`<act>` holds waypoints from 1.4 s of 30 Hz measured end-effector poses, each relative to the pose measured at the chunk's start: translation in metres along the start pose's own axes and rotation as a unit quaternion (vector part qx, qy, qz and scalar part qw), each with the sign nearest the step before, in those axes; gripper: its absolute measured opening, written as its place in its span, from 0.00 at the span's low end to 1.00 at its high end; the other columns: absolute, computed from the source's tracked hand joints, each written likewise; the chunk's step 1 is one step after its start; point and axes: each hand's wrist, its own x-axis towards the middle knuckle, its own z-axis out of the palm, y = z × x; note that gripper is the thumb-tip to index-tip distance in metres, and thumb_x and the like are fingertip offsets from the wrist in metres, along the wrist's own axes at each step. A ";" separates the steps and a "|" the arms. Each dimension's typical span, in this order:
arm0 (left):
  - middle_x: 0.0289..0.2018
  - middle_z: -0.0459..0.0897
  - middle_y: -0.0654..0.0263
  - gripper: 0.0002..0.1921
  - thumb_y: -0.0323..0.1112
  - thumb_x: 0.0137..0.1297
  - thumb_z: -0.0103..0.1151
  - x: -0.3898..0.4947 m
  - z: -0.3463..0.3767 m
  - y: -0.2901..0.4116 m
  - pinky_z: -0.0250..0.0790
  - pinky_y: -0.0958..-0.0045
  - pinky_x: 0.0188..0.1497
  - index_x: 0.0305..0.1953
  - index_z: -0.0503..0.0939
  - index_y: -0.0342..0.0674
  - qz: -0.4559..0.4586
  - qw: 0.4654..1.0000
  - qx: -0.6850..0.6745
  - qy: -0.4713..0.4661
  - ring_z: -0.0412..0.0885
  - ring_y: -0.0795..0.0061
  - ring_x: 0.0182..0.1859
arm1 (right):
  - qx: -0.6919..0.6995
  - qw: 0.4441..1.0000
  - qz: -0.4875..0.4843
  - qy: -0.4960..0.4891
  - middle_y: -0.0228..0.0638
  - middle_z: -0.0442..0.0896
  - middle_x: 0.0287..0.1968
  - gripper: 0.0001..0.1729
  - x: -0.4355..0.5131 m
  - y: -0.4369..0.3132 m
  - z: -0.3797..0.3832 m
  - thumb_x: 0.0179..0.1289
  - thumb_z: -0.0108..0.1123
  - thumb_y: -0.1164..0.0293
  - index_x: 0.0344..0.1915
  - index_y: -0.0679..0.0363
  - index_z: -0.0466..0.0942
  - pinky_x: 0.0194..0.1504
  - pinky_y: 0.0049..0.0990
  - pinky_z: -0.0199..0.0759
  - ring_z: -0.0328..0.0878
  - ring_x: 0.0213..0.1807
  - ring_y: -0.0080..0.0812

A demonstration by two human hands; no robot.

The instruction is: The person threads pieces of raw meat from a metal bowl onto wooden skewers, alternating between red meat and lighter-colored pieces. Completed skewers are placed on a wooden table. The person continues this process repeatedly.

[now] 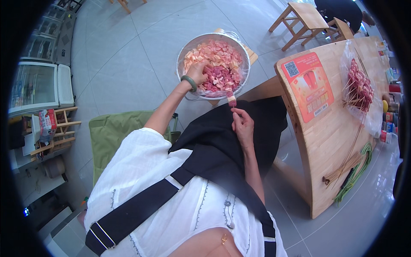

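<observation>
A round metal pot (248, 69) lined with clear plastic holds cubes of dark red meat (218, 75) and paler, fatty cubes (221, 48). My left hand (198, 73), with a green bangle at the wrist, reaches into the pot at its left side, fingertips among the meat; whether they pinch a piece cannot be told. In my right hand (243, 125), just below the pot's near rim, is a thin skewer with several red and pale meat cubes (231, 99) threaded on it. The skewer points up towards the pot.
On the wooden table (321, 138) at the right lie meat skewers (359, 85) on a plastic bag, a bundle of bare sticks (345, 168), long green beans (356, 176) and a red printed sheet (308, 86). Wooden stools (306, 16) and a person (342, 13) are beyond; a glass-doored cooler (35, 85) stands left.
</observation>
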 end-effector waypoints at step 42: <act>0.43 0.80 0.52 0.04 0.21 0.64 0.55 -0.008 0.028 0.041 0.78 0.58 0.53 0.39 0.72 0.35 -0.175 0.747 -0.637 0.070 0.80 0.56 0.51 | -0.079 0.996 -0.009 0.038 0.22 0.70 0.14 0.09 -0.001 0.007 0.003 0.65 0.56 0.74 0.44 0.61 0.80 0.20 0.16 0.54 0.63 0.17 0.10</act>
